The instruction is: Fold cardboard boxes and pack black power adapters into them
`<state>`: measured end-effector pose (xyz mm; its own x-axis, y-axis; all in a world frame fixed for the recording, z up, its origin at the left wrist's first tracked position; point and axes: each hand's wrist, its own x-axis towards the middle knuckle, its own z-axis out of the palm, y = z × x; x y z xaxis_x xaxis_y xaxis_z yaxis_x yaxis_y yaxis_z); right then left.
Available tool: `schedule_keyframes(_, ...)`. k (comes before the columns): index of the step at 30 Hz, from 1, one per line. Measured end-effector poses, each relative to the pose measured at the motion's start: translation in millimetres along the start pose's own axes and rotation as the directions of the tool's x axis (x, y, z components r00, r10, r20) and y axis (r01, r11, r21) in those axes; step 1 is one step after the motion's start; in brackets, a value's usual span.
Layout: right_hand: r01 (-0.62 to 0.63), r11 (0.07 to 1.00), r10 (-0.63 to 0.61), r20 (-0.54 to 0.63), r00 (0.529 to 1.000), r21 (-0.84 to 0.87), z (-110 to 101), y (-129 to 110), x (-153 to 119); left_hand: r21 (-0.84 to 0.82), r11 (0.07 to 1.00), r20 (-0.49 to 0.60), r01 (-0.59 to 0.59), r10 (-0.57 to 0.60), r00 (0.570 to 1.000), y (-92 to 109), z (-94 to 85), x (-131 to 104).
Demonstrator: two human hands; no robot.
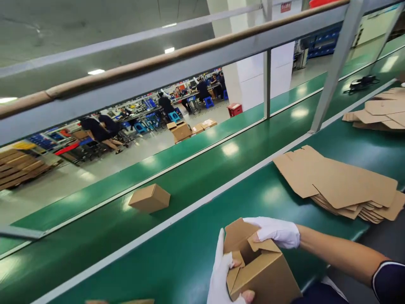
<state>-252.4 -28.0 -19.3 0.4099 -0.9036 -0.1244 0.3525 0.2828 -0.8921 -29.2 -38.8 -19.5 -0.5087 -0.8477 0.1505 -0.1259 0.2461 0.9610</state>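
Observation:
Between my two gloved hands is a brown cardboard box [262, 276], tilted above the green work surface, with its near end partly folded and a gap showing the inside. My left hand [220, 270] grips its left side, thumb at the lower front edge and a finger on a small side flap. At the upper right, my right hand [275, 231] closes on another flap, thumb on top and fingers behind the raised panel. Both white gloves leave some fingertips bare. To the right lies a stack of flat cardboard blanks [344, 181].
A closed cardboard box [150, 198] sits on the green conveyor belt [202, 175] beyond a metal edge strip. More flat blanks [379, 109] lie at far right. A metal frame post [337, 67] rises from the strip. Cardboard edges [126, 301] show at the bottom. People sit at distant benches.

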Motion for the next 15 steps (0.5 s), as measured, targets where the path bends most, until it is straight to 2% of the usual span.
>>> schedule_keyframes(2, -0.044, 0.999, 0.042, 0.065, 0.997, 0.025, 1, -5, 2, -0.085, 0.996, -0.008, 0.009, -0.01, 1.0, -2, 7.7, 0)
schedule_keyframes(5, -0.103, 0.994, 0.106, 0.164, 0.981, -0.031, -12, -12, 5, -0.236, 0.972, 0.0, 0.021, -0.022, 1.0, -4, 9.2, -4)
schedule_keyframes(7, -0.115, 0.986, 0.147, 0.289, 0.946, -0.124, -23, -19, 8, -0.257, 0.966, 0.002, 0.017, -0.017, 1.0, -5, 6.2, -7)
schedule_keyframes(9, -0.078, 0.946, 0.2, 0.378, 0.904, -0.314, -29, -31, 13, -0.201, 0.979, 0.023, -0.018, 0.023, 0.999, -7, 2.7, -9)
schedule_keyframes(10, -0.056, 0.896, 0.245, 0.387, 0.889, -0.44, -29, -38, 16, -0.172, 0.984, 0.045, -0.044, 0.053, 0.998, -7, 1.1, -9)
schedule_keyframes(12, -0.027, 0.73, 0.353, 0.343, 0.87, -0.683, -20, -52, 24, -0.147, 0.986, 0.102, -0.083, 0.098, 0.99, -8, -1.7, -8)
schedule_keyframes(15, 0.025, 0.458, 0.466, 0.265, 0.844, -0.889, 3, -66, 35, -0.123, 0.988, 0.139, -0.093, 0.11, 0.984, -7, -4.2, -6)
